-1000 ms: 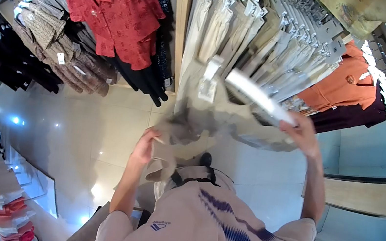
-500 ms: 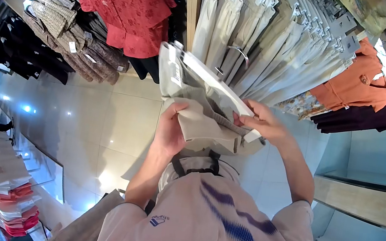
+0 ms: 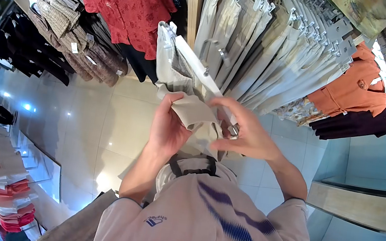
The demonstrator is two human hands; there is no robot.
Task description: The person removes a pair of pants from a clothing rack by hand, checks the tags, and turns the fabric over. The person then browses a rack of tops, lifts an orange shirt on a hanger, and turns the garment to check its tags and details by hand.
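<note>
A pale beige pair of trousers (image 3: 199, 114) hangs from a white clip hanger (image 3: 193, 64). My left hand (image 3: 169, 129) is closed on the folded fabric, thumb on top. The hanger's far-left clip grips the waistband at the upper end. At the lower right end of the hanger, my right hand (image 3: 250, 131) has thumb and fingers spread around a metal-looking clip (image 3: 234, 130). Some of its fingers are slightly blurred. The hanger's metal hook (image 3: 220, 50) points up toward the rack.
Light trousers (image 3: 271, 52) hang densely on a rack ahead. A red shirt (image 3: 127, 5) and patterned garments (image 3: 63, 23) hang to the left, an orange top (image 3: 360, 92) to the right. Shelves (image 3: 358, 205) stand at right; folded shirts (image 3: 4, 163) lie at far left.
My right hand has moved left and its fingers have spread from their hold on the hanger's end. The hanger has tilted more steeply. My left hand keeps the fabric.
</note>
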